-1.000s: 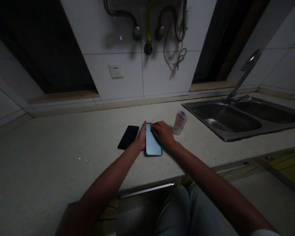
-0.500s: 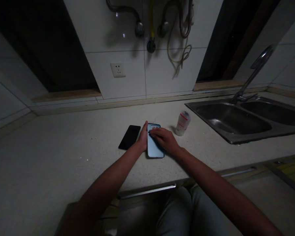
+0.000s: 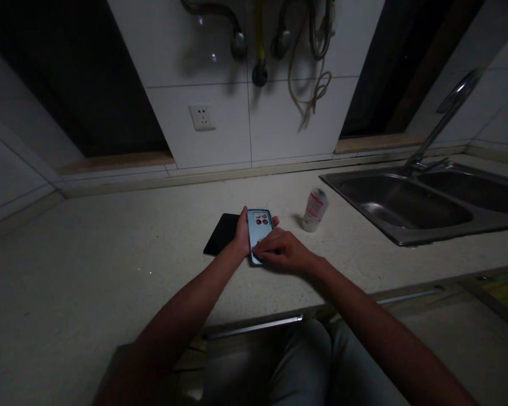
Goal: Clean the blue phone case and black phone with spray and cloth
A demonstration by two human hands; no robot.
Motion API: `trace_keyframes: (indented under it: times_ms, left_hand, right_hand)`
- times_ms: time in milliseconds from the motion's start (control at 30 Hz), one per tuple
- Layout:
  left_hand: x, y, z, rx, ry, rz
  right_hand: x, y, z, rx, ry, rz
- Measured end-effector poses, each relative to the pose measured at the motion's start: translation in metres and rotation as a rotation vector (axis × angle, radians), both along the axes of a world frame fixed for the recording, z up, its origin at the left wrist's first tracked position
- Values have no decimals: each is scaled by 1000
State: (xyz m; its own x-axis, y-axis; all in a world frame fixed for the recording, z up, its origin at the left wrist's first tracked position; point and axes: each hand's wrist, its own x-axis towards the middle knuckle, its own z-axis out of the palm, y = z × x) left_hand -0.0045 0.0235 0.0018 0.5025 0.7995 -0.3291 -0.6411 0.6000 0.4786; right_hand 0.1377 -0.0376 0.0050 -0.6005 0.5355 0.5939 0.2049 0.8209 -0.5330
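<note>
A light blue phone case (image 3: 259,227) with camera cut-outs at its far end is tilted up off the pale countertop (image 3: 110,248). My left hand (image 3: 240,237) wraps its fingers round the case's left edge and far side. My right hand (image 3: 281,251) pinches the near end of the case with closed fingers. A black phone (image 3: 220,234) lies flat on the counter just left of my left hand, partly hidden behind it.
A small white bottle with a red label (image 3: 314,210) stands right of the case. A steel double sink (image 3: 410,206) with a tap (image 3: 446,115) fills the right side. A wall socket (image 3: 202,117) and hanging hoses (image 3: 305,67) are on the tiled wall.
The case, flat on the counter before, is now lifted and tilted, showing its camera holes. My right hand slid from the far end to the near end; my left hand closed round the case.
</note>
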Motion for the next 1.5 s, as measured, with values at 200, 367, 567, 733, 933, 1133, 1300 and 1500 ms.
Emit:
trace_keyframes:
  times_ms: [200, 367, 567, 733, 933, 1133, 1300, 1500]
  left_hand:
    - [-1, -1, 5, -36, 6, 26]
    - [0, -2, 8, -29, -3, 3]
    - [0, 1, 4, 27, 55, -35]
    - [2, 1, 1, 48, 84, -30]
    - [6, -1, 2, 54, 95, -31]
    - [4, 2, -2, -43, 95, 31]
    - [3, 1, 1, -13, 122, 35]
    - [2, 4, 1, 5, 58, 22]
  right_hand:
    - [8, 1, -5, 42, -53, -83]
    - [16, 7, -5, 154, -219, -404]
    - [19, 18, -8, 190, -243, -546]
    - [13, 33, -6, 136, -137, -641]
    - [-8, 49, 6, 93, -41, -728]
    - [-24, 49, 4, 79, 19, -481]
    - [-9, 35, 1, -86, 106, -197]
    - [4, 14, 8, -358, -91, 7]
